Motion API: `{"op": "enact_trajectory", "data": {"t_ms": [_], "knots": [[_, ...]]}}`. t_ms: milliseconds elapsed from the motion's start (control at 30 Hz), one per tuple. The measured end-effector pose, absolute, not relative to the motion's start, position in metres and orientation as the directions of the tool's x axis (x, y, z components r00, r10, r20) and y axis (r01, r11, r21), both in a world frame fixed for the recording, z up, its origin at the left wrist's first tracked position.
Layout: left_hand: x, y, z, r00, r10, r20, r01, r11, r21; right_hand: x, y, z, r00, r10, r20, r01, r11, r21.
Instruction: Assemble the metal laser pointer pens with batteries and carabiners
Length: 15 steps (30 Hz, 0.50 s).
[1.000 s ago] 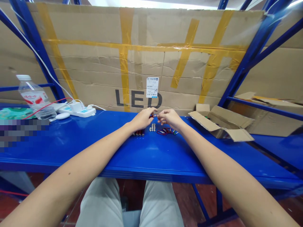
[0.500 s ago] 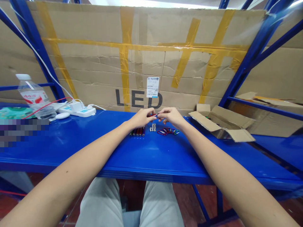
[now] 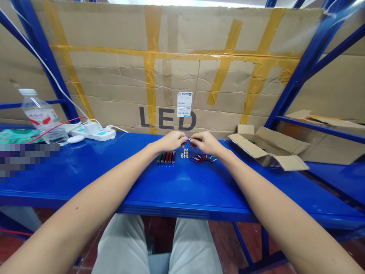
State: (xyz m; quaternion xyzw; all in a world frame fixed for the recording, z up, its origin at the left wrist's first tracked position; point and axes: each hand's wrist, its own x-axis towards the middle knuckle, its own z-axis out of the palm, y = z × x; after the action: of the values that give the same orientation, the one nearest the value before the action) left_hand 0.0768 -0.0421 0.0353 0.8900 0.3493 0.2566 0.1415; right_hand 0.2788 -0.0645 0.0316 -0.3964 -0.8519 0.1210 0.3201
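My left hand (image 3: 173,140) and my right hand (image 3: 205,142) meet above the far part of the blue table. Between their pinched fingertips is a small red metal tube (image 3: 189,139) with a silver end, mostly hidden by the fingers. Below my left hand, several slim coloured metal tubes (image 3: 166,158) lie side by side in a row. To their right, small round silver pieces (image 3: 184,153), like button cells, are set out in short columns. Under my right hand several coloured carabiners (image 3: 203,157) lie overlapping in a fanned row.
An opened cardboard box (image 3: 266,152) stands to the right. At the left are a plastic water bottle (image 3: 42,114) and a white power strip (image 3: 95,132) with cables. A large taped carton (image 3: 119,83) walls off the back; blue shelf posts (image 3: 298,82) flank it.
My hands have drawn closer around the red tube, and less of it shows. My left wrist has lifted off the row of tubes, which is now more visible.
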Motion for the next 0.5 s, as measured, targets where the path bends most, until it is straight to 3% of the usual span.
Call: {"op": "enact_trajectory", "data": {"t_ms": [167, 367, 500], "knots": [[0.08, -0.047, 0.032, 0.621, 0.671, 0.404, 0.55, -0.741, 0.384, 0.283, -0.064, 0.032, -0.551, 0.727, 0.409, 0.65, 0.682, -0.336], [0.084, -0.053, 0.03, 0.644, 0.535, 0.547, 0.464, -0.841, 0.278, 0.286, -0.063, 0.034, -0.568, 0.746, 0.347, 0.577, 0.662, -0.478], [0.088, -0.056, 0.035, 0.63, 0.523, 0.574, 0.497, -0.84, 0.221, 0.284, -0.066, 0.04, -0.566, 0.716, 0.409, 0.578, 0.698, -0.422]]}}
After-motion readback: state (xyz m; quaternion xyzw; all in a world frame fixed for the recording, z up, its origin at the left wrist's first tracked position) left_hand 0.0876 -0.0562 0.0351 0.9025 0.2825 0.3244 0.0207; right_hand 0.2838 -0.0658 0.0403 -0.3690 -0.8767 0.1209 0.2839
